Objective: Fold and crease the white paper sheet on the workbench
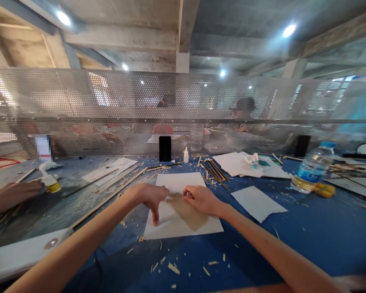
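White sheet [171, 181] lies flat on the blue counter [134, 278], straight ahead of the person, prob. so both hands reach it equally. Tan patch [190, 215] is on it, betw. the hands; can't tell if it's a separate thin pc. or part of the sheet.

L hand [154, 199]: thumb wide of the fingers, tip down at the sheet's L side, poss. to stop it sliding. R hand [201, 199]: fingers curled in, at the patch's upper R edge; can't tell if they pinch anything.

White bottle [186, 156] stands upright past the far edge, near a dark slab [165, 149] propped upright; both prob. there to be in reach w/o crowding the hands. Dark sticks [215, 171] lie loosely bunched far R of the sheet, torn-edged paper [258, 203] just R, shavings [173, 268] in front. Co-worker's hand [18, 193] is far L, well apart, by a yellow-based bottle [51, 183].
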`<action>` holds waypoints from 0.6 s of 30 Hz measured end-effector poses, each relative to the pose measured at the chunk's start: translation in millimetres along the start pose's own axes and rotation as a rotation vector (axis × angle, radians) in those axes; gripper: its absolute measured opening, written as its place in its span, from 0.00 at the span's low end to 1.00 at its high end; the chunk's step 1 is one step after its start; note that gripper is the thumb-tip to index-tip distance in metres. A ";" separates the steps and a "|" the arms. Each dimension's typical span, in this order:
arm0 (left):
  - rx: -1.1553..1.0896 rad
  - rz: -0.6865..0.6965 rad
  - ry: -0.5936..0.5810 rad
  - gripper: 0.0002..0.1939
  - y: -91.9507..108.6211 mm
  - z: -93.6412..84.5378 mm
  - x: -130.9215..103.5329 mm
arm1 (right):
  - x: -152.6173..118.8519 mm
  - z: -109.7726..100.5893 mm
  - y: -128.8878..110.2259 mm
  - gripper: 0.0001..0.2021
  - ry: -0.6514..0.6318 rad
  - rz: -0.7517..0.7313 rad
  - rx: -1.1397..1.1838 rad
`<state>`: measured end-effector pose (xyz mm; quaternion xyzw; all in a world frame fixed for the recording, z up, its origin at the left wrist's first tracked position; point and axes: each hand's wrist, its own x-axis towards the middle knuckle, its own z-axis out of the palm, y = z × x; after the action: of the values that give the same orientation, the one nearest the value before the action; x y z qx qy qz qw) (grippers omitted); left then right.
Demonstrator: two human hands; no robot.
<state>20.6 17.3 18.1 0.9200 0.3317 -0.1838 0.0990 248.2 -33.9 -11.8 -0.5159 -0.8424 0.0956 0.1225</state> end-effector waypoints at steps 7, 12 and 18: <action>0.054 -0.039 -0.088 0.46 7.4 -7.9 -3.8 | 0.7 -1.1 10.7 0.06 0.084 0.079 -0.087; 0.047 -0.051 -0.097 0.47 8.1 -8.1 -4.6 | -0.6 -2.0 8.1 0.05 0.065 0.060 -0.058; 0.038 -0.052 -0.094 0.47 10.1 -9.2 -5.2 | 1.0 -3.8 14.9 0.06 0.119 0.098 -0.068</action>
<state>25.9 9.4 29.2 0.9031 0.3471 -0.2355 0.0918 261.6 -26.2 -12.4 -0.5651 -0.8102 0.0418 0.1501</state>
